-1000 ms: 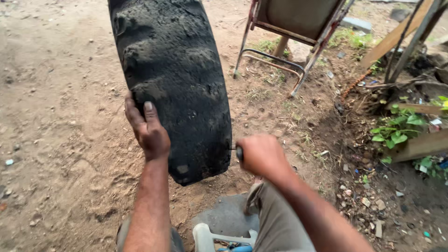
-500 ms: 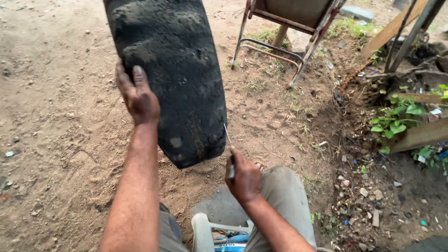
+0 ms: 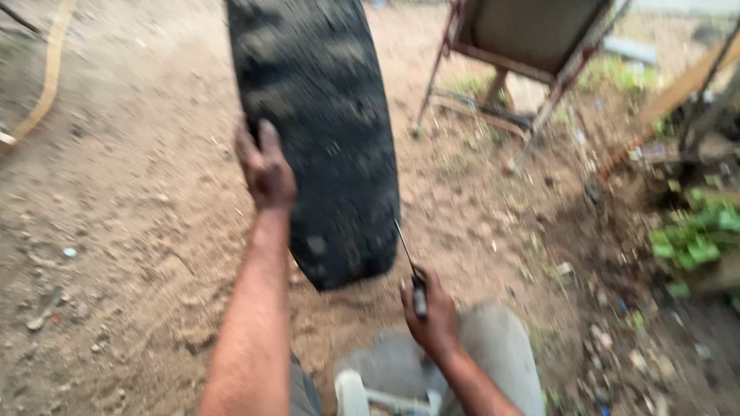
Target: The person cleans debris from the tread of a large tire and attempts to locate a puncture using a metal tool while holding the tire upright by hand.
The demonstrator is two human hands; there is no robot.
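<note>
A large black tyre (image 3: 320,131) stands upright on the dirt in front of me, its dusty tread facing me. My left hand (image 3: 266,166) grips its left edge about halfway up. My right hand (image 3: 432,312) is closed around the dark handle of a thin screwdriver (image 3: 408,262), low beside my knee. The metal shaft points up and left, and its tip is at the tyre's lower right edge. The picture is blurred by motion.
A rusty metal chair frame (image 3: 524,69) stands behind the tyre to the right. Green plants (image 3: 694,239) and wooden planks (image 3: 686,77) fill the right edge. Bare sandy ground (image 3: 116,231) with small stones spreads left. A white and blue object (image 3: 370,397) lies between my legs.
The view has shifted left and the tyre now sits more central. My right hand dropped from the tyre's side to near my knee, with the screwdriver now plainly visible. My left hand stays on the tyre.
</note>
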